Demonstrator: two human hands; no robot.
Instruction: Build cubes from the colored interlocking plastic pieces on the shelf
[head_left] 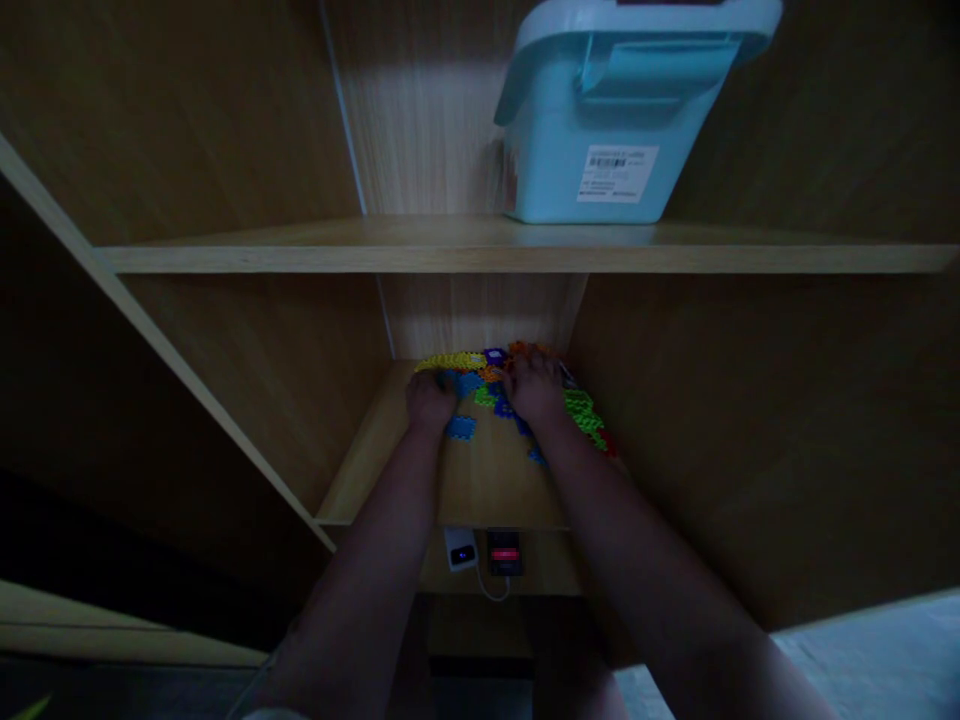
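Note:
Small, bright plastic pieces with toothed, jigsaw-like edges lie on the lower shelf board [495, 480]. My left hand [431, 400] is at the left end of the pile with its fingers curled in, against blue pieces [469, 383]; its fingertips are hidden. Above it a row of yellow pieces [450, 361] runs along the back. My right hand [536, 390] rests palm down over the right part of the pile, fingers somewhat apart, touching orange pieces [521, 347]. Green pieces [581, 408] sit right of it. One blue piece [461, 428] lies apart, nearer me.
A light blue lidded bin [592, 150] with a white label stands on the upper shelf [420, 258], overhanging my hands. Cabinet walls close in on both sides. Below the board are a white device [459, 548] and a black device with a red light [505, 553], beside a white cable.

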